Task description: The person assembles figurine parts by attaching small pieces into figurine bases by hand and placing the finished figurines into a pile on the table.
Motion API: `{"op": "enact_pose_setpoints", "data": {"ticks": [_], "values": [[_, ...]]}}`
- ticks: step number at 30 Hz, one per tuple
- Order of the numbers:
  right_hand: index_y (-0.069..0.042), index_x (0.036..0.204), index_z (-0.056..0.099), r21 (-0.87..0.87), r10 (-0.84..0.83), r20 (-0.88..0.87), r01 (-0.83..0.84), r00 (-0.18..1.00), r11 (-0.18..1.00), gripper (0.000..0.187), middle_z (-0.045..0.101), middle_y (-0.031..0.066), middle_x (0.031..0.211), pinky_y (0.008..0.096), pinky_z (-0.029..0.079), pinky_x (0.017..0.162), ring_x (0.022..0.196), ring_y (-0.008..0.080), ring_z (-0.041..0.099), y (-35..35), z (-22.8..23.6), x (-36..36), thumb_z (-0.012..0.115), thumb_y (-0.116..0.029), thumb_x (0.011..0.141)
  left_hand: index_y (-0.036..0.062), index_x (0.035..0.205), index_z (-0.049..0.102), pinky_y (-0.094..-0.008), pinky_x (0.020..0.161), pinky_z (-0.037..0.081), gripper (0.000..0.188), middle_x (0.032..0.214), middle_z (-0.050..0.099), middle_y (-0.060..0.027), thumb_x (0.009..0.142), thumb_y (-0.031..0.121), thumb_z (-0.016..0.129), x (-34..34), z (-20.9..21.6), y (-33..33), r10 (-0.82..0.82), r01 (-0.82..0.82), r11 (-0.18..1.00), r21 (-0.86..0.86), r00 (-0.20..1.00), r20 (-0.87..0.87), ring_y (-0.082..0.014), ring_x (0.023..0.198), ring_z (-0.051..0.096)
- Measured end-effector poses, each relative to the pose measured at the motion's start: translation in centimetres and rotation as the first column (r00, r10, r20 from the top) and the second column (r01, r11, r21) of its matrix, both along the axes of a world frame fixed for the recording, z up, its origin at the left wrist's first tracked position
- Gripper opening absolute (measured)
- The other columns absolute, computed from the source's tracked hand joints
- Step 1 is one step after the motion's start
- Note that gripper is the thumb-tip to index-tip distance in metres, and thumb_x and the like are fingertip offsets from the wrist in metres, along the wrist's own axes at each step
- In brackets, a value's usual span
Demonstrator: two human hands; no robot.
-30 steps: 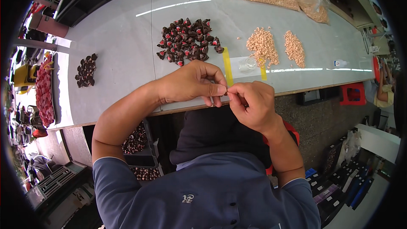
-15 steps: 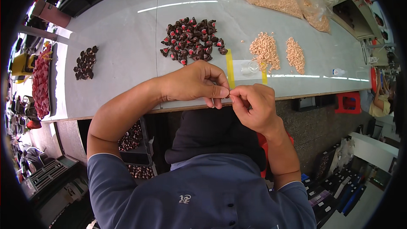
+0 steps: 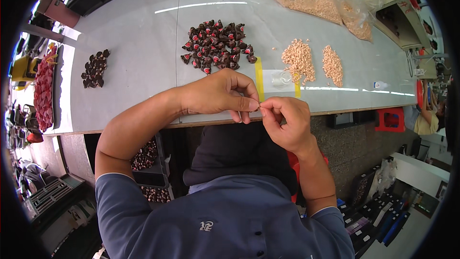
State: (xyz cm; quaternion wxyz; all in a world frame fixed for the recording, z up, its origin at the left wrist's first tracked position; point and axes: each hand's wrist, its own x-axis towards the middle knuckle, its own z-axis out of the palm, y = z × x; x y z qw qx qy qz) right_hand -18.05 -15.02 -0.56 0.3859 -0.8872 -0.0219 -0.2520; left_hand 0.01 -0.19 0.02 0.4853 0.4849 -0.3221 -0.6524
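Observation:
My left hand [image 3: 223, 93] and my right hand [image 3: 289, 121] meet fingertip to fingertip over the table's front edge. Thumb and fingers of each are pinched. Between them shows a speck of a small dark piece [image 3: 257, 109], mostly covered by the fingertips and too small to name. Just beyond my left hand lies a heap of dark brown pieces with red and white parts [image 3: 215, 45]. Past my right hand are a larger pile of pale beige bits [image 3: 299, 60] and a smaller beige pile [image 3: 332, 65].
On the grey table [image 3: 139, 43], a small dark cluster [image 3: 96, 69] lies left. Clear bags of beige bits [image 3: 306, 2] lie at the back right. Yellow tape strips [image 3: 259, 79] flank a clear round item [image 3: 281, 78]. Below the table is a bin of dark pieces [image 3: 145, 157].
The whole view has shifted slightly. My hands keep nearly the same pinched pose, with the right hand a touch lower.

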Motion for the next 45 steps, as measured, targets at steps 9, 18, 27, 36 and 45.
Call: {"op": "enact_pose_setpoints", "data": {"ticks": [9, 18, 27, 36, 45], "values": [[-0.007, 0.092, 0.065, 0.027, 0.005, -0.013, -0.005, 1.000, 1.000, 0.018, 0.058, 0.0013, 0.060, 0.0312, 0.040, 0.048, 0.048, 0.0174, 0.055, -0.1, -0.6, -0.1, 0.076, 0.002, 0.081, -0.0038, 0.104, 0.067, -0.0277, 0.069, 0.060, 0.020, 0.093, 0.071, -0.0087, 0.098, 0.015, 0.070, 0.1, 0.2, 0.1, -0.006, 0.006, 1.000, 0.010, 1.000, 0.002, -0.0165, 0.082, 0.073], [-0.005, 0.094, 0.063, 0.022, 0.015, -0.008, -0.015, 1.000, 1.000, 0.017, 0.060, 0.0029, 0.062, 0.0321, 0.042, 0.048, 0.050, 0.0190, 0.057, -0.1, -0.8, 0.0, 0.073, 0.003, 0.083, -0.0041, 0.103, 0.068, -0.0274, 0.068, 0.060, 0.018, 0.091, 0.071, -0.0088, 0.098, 0.014, 0.069, 0.0, 0.2, 0.0, -0.005, 0.005, 1.000, 0.011, 1.000, 0.013, -0.0163, 0.082, 0.073], [0.000, 0.096, 0.062, 0.014, 0.026, 0.004, -0.026, 1.000, 1.000, 0.014, 0.061, 0.0042, 0.065, 0.0247, 0.042, 0.047, 0.049, 0.0106, 0.054, -1.6, 0.4, -0.2, 0.070, 0.007, 0.087, -0.0043, 0.107, 0.069, -0.0264, 0.068, 0.059, 0.017, 0.091, 0.072, -0.0103, 0.096, 0.008, 0.070, -0.3, 0.2, -0.1, 0.027, -0.029, 0.999, 0.042, 0.999, 0.038, -0.0157, 0.081, 0.073], [-0.003, 0.093, 0.062, -0.443, -0.056, -0.169, -0.025, 0.984, 0.896, 0.015, 0.061, 0.0071, 0.063, 0.0324, 0.045, 0.049, 0.051, 0.0218, 0.060, -5.8, 5.3, 0.7, 0.071, 0.004, 0.084, -0.0053, 0.113, 0.069, -0.0237, 0.069, 0.058, 0.023, 0.107, 0.073, -0.0111, 0.091, 0.000, 0.073, -0.3, 0.4, -0.2, 0.047, -0.049, 0.995, 0.083, 0.999, 0.020, -0.0148, 0.091, 0.074], [-0.007, 0.092, 0.060, -0.617, -0.107, -0.268, -0.086, 0.957, 0.782, 0.012, 0.063, 0.0082, 0.066, 0.0393, 0.048, 0.052, 0.056, 0.0283, 0.063, -6.2, 5.3, 1.7, 0.071, -0.005, 0.088, -0.0049, 0.113, 0.070, -0.0258, 0.073, 0.058, 0.025, 0.108, 0.073, -0.0111, 0.091, 0.003, 0.075, -0.5, -0.4, 0.1, 0.123, -0.123, 0.992, 0.029, 0.992, -0.022, -0.0144, 0.089, 0.073]]}}
